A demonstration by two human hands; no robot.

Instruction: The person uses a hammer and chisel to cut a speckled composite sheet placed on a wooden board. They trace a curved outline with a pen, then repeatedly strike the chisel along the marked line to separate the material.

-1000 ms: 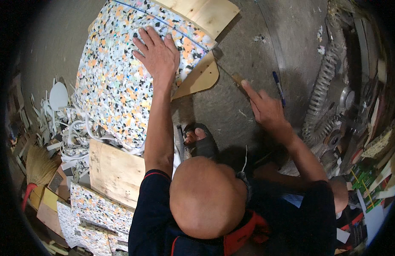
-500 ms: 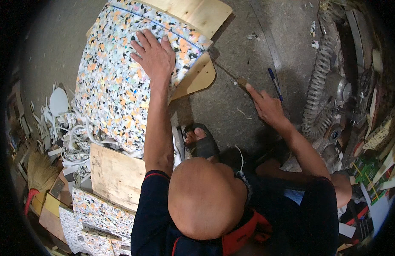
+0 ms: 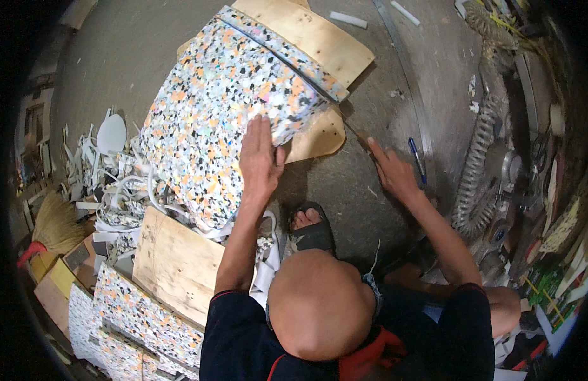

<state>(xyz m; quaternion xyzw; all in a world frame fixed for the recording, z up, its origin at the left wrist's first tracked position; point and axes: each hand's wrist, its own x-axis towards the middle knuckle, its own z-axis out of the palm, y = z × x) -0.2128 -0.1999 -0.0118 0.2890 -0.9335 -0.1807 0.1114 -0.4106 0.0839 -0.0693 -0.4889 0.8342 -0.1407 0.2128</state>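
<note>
A multicoloured speckled foam sheet [image 3: 199, 114] lies on a plywood board [image 3: 326, 44], with a dark straight gap between it and a narrow foam strip [image 3: 307, 63]. My left hand [image 3: 260, 159] rests on the sheet's near edge, fingers stretched flat and together, thumb out to the side. The sheet's right corner looks blurred. My right hand [image 3: 395, 171] is closed around the handle of a long thin knife [image 3: 356, 132], forefinger stretched along it. Its blade points at the strip's right end; the tip is hard to make out.
A blue pen [image 3: 416, 159] and a long metal ruler [image 3: 405, 70] lie on the floor. Coiled hose [image 3: 478, 184] and tools line the right side. White foam offcuts [image 3: 126, 190], a broom [image 3: 58, 223] and a bare plywood piece [image 3: 176, 254] are at left.
The blue line on the foam has become a dark open gap beside the strip. My left hand has moved back toward the sheet's near edge, its fingers drawn together. The knife stays in my right hand.
</note>
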